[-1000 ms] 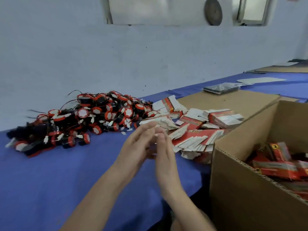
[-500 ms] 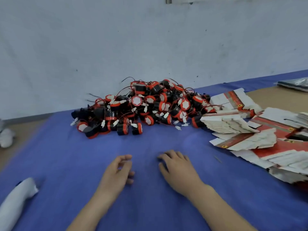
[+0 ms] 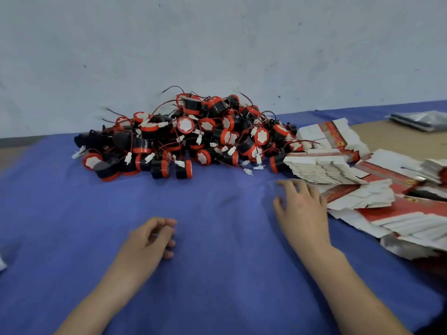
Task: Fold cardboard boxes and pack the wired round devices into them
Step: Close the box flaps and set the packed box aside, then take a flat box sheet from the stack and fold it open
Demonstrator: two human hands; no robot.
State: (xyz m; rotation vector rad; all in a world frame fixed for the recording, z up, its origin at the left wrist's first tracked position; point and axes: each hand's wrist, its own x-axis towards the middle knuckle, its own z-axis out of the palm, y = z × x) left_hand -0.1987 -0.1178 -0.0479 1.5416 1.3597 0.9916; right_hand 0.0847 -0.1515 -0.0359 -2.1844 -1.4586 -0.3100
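A heap of round black-and-red wired devices (image 3: 193,136) with white connectors lies at the back of the blue table cover (image 3: 217,274). Stacks of flat red-and-white box blanks (image 3: 350,180) spread over the right side. My right hand (image 3: 302,209) lies over the cloth with fingers spread, its fingertips close to the nearest stack's left edge, holding nothing. My left hand (image 3: 150,240) rests on the cloth nearer to me, fingers loosely curled and empty.
A grey wall (image 3: 217,49) rises right behind the heap. Brown cardboard (image 3: 387,139) lies at the back right with a dark plastic packet (image 3: 418,120) on it. A bit of something white (image 3: 2,263) shows at the left edge.
Both hands dropped from a raised, palms-together pose onto the cloth. My right hand then slid right toward the box blanks. The view swung left, so the big carton has gone out of view.
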